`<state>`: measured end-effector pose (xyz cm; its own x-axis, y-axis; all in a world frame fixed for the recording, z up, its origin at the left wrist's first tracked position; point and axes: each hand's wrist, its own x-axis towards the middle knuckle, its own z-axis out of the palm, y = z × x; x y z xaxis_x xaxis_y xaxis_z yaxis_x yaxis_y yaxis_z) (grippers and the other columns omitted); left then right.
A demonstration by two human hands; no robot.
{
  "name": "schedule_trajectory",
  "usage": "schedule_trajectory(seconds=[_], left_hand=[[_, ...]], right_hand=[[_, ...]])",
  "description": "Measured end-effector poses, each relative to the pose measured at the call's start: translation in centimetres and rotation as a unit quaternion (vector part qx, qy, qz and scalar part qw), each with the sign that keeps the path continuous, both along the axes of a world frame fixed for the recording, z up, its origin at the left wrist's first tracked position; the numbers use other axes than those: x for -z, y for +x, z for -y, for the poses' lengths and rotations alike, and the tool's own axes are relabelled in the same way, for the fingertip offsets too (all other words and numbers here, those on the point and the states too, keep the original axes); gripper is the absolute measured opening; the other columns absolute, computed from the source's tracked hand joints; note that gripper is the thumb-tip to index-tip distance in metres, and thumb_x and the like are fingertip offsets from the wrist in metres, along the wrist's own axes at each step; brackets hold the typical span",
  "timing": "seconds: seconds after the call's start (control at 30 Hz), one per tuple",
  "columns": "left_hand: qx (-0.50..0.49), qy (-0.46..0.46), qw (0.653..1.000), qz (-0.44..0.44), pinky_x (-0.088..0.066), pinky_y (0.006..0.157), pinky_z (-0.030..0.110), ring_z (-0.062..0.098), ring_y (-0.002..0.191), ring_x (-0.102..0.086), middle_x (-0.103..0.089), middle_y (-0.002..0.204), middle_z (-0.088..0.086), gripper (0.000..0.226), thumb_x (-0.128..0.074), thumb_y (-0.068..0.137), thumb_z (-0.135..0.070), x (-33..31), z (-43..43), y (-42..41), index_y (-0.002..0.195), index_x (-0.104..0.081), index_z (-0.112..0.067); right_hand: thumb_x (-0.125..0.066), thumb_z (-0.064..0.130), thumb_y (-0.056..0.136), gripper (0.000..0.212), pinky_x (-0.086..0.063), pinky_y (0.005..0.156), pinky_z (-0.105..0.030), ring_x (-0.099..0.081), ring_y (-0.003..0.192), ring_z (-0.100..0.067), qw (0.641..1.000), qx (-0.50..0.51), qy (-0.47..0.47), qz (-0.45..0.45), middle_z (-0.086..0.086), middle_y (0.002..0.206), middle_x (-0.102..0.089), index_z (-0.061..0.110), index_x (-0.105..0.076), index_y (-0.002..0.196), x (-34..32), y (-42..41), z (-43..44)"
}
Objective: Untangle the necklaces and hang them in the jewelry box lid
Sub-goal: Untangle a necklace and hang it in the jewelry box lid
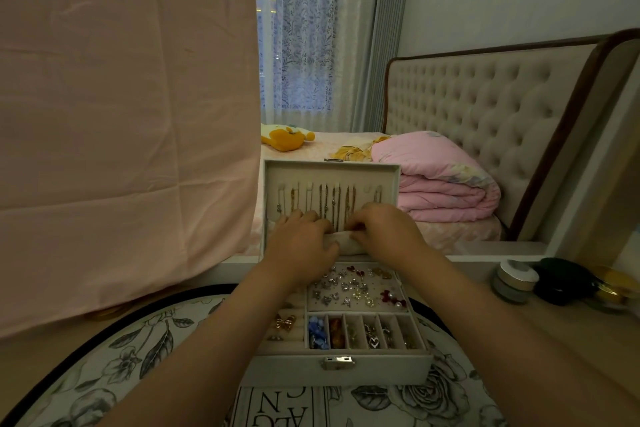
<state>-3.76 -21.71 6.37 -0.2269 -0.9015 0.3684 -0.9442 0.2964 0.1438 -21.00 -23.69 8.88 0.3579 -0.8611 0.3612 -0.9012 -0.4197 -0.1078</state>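
Crowding the left of the view, a big creased pink cloth [121, 114] hangs down to the worktop [41, 364] and hides whatever stands behind it. The jewelry box [339, 373] sits open on a round flowered mat [145, 350] in the middle, its lid [330, 168] standing upright at the back. The necklaces [334, 204] hang side by side inside that lid, though the chains are too fine and dim to count or tell apart. The left hand [299, 241] and right hand [386, 232] are close together at the foot of the lid, with their fingers curled on the gathered cloth pocket [341, 243] there. They cover the lower ends of the chains, so it cannot be told whether either hand also pinches a chain. Both forearms cross over the box and hide part of its left compartments. An earring tray [356, 288] and a row of narrow slots [363, 331] remain visible. On the right stand a small jar [516, 282], a dark round case [561, 284] and a gold-lidded tin [614, 289] near the frame edge. Beyond lie a bed with a folded pink quilt [446, 180], a yellow plush toy [284, 139], a tufted headboard [478, 114] and a lace curtain [304, 28]. Printed on the mat is a large N [268, 402], while the other letters are cut off.
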Motion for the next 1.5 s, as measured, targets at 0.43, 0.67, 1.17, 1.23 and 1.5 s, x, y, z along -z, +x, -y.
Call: schedule_trajectory(seconds=[0.43, 0.67, 1.17, 1.23, 1.5], left_hand=[[0.024, 0.001, 0.994, -0.102, -0.049, 0.095, 0.035, 0.011, 0.112, -0.054, -0.061, 0.125, -0.007, 0.041, -0.053, 0.094, -0.037, -2.1, -6.3, 4.5, 0.134, -0.056, -0.028], [-0.071, 0.073, 0.989, -0.112, -0.052, 0.075, 0.033, 0.013, 0.082, -0.062, -0.07, 0.104, -0.009, 0.024, -0.052, 0.095, -0.036, -0.8, -15.2, 12.6, 0.112, -0.067, -0.031], [-0.088, 0.102, 0.98, -0.145, -0.04, 0.074, 0.01, 0.01, 0.09, -0.056, -0.059, 0.103, -0.005, 0.025, -0.068, 0.088, -0.016, 7.3, -26.6, 24.6, 0.111, -0.069, -0.026], [-0.079, 0.093, 0.972, -0.202, -0.043, 0.072, 0.007, 0.007, 0.085, -0.059, -0.057, 0.109, -0.006, 0.042, -0.07, 0.085, -0.006, 7.2, -27.2, 24.9, 0.122, -0.061, -0.025], [-0.093, 0.1, 0.977, -0.162, -0.046, 0.081, 0.019, 0.005, 0.088, -0.054, -0.055, 0.108, -0.008, 0.036, -0.073, 0.087, -0.027, 6.7, -27.5, 25.5, 0.122, -0.065, -0.029]], right_hand=[[-0.06, 0.028, 0.097, 0.029, -0.054, 0.088, -0.037, -0.062, 0.106, -0.016, 0.998, -0.048, 0.036, -0.003, 0.006, 0.117, -0.067, 0.03, -0.068, 0.125, -3.6, 4.8, -5.8], [-0.065, 0.03, 0.089, 0.015, -0.059, 0.08, -0.04, -0.066, 0.086, -0.014, 0.975, -0.145, 0.161, 0.039, 0.006, 0.094, -0.072, 0.029, -0.077, 0.098, -1.8, 12.9, -13.5], [-0.069, 0.035, 0.089, 0.026, -0.054, 0.077, -0.035, -0.063, 0.087, -0.015, 0.944, -0.243, 0.224, 0.01, 0.005, 0.098, -0.068, 0.026, -0.072, 0.113, 6.5, 24.5, -23.1], [-0.07, 0.038, 0.089, 0.033, -0.053, 0.077, -0.036, -0.061, 0.09, -0.017, 0.952, -0.23, 0.202, -0.002, 0.002, 0.104, -0.066, 0.023, -0.068, 0.119, 7.0, 25.3, -23.1], [-0.069, 0.029, 0.092, 0.011, -0.055, 0.082, -0.034, -0.066, 0.091, -0.013, 0.961, -0.187, 0.194, -0.059, 0.008, 0.098, -0.074, 0.027, -0.078, 0.098, 6.1, 24.0, -21.5]])
